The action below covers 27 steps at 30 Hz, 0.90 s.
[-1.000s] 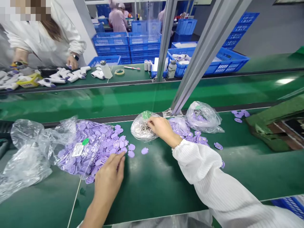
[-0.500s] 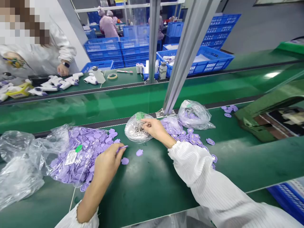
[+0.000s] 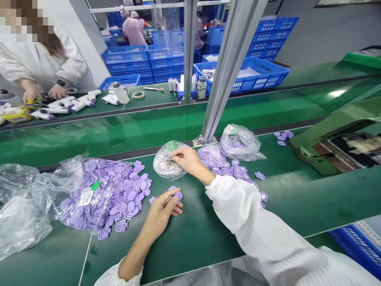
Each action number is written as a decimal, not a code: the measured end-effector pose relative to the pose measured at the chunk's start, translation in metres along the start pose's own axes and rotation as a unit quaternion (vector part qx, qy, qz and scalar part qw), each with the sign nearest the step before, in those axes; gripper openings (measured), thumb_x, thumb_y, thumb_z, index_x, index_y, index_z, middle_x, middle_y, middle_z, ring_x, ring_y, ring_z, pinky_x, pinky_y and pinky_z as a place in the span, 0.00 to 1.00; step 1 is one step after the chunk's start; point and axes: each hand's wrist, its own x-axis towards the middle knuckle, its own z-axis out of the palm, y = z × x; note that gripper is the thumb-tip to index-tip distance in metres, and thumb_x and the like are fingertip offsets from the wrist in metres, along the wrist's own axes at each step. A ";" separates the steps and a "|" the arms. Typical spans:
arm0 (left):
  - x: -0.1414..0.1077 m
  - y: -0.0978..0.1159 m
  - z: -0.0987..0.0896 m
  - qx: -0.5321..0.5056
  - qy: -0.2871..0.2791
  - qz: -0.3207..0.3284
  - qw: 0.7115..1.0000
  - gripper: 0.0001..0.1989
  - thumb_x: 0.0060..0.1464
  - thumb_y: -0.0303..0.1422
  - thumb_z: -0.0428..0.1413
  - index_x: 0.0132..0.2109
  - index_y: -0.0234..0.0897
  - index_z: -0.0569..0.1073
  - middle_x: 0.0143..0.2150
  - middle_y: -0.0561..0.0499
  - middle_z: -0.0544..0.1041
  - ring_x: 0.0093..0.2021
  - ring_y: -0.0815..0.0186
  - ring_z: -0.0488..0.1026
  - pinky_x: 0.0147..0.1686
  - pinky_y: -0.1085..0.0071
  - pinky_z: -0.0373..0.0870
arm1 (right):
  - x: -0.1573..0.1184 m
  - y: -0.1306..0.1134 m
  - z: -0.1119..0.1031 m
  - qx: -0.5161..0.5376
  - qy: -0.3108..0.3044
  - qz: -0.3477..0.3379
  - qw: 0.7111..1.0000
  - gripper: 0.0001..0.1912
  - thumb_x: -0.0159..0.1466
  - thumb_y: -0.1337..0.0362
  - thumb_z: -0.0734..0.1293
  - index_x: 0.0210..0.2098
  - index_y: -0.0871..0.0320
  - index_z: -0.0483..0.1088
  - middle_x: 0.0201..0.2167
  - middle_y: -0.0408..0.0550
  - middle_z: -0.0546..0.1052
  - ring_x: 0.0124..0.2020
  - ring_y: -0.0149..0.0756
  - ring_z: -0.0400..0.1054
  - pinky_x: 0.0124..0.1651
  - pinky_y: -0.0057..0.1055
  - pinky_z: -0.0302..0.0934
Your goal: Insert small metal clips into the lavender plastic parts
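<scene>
My left hand (image 3: pixel 162 212) rests on the green bench, its fingertips on a lilac plastic piece (image 3: pixel 177 196), with another lilac piece (image 3: pixel 172 188) just beyond. My right hand (image 3: pixel 187 161) reaches into a clear plastic bag of small metal parts (image 3: pixel 163 167), fingertips among the parts. A large clear bag of lilac pieces (image 3: pixel 104 194) lies left of my hands, with loose pieces around it. More lilac pieces (image 3: pixel 235 172) are scattered to the right, beside a partly filled clear bag (image 3: pixel 238 143).
A green bench (image 3: pixel 190 246) runs under my hands, with aluminium posts (image 3: pixel 229 67) behind it. Across the far bench, a person in a white coat (image 3: pixel 44 63) handles white devices (image 3: pixel 70 103). Stacked blue crates (image 3: pixel 241 75) stand beyond, and a green mat (image 3: pixel 321 151) lies at the right.
My left hand has moved right, away from the large bag, and the lilac piece it held edge-on now lies flatter under its fingertips. My right hand stays at the metal parts bag.
</scene>
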 end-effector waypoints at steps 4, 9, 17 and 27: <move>0.001 0.001 -0.001 -0.002 -0.007 -0.002 1.000 0.28 0.55 0.50 0.55 0.57 0.36 0.71 0.33 0.48 0.78 0.31 0.66 0.77 0.32 0.71 0.72 | 0.002 0.002 0.008 -0.025 -0.006 0.005 1.000 0.10 0.60 0.66 0.67 0.40 0.55 0.79 0.39 0.43 0.80 0.39 0.32 0.74 0.46 0.27 0.67; 0.001 0.000 0.001 -0.001 -0.009 0.012 1.000 0.27 0.56 0.50 0.54 0.56 0.37 0.72 0.34 0.48 0.78 0.30 0.66 0.77 0.30 0.72 0.72 | -0.006 0.013 0.005 -0.037 -0.007 -0.019 0.999 0.10 0.60 0.64 0.67 0.39 0.55 0.79 0.38 0.43 0.80 0.38 0.33 0.74 0.45 0.29 0.66; 0.002 0.001 0.001 -0.002 -0.013 0.004 1.000 0.27 0.56 0.49 0.54 0.56 0.37 0.71 0.34 0.49 0.77 0.29 0.67 0.77 0.29 0.73 0.72 | -0.010 0.015 -0.002 0.011 0.010 -0.010 1.000 0.13 0.61 0.58 0.65 0.36 0.60 0.77 0.28 0.45 0.78 0.29 0.29 0.69 0.37 0.25 0.61; 0.002 0.001 0.003 -0.012 -0.009 -0.004 1.000 0.25 0.57 0.48 0.54 0.54 0.36 0.70 0.33 0.49 0.77 0.29 0.68 0.77 0.28 0.74 0.71 | -0.006 0.016 -0.001 -0.101 0.014 0.001 0.995 0.17 0.65 0.54 0.59 0.31 0.60 0.69 0.23 0.42 0.73 0.25 0.27 0.62 0.30 0.25 0.50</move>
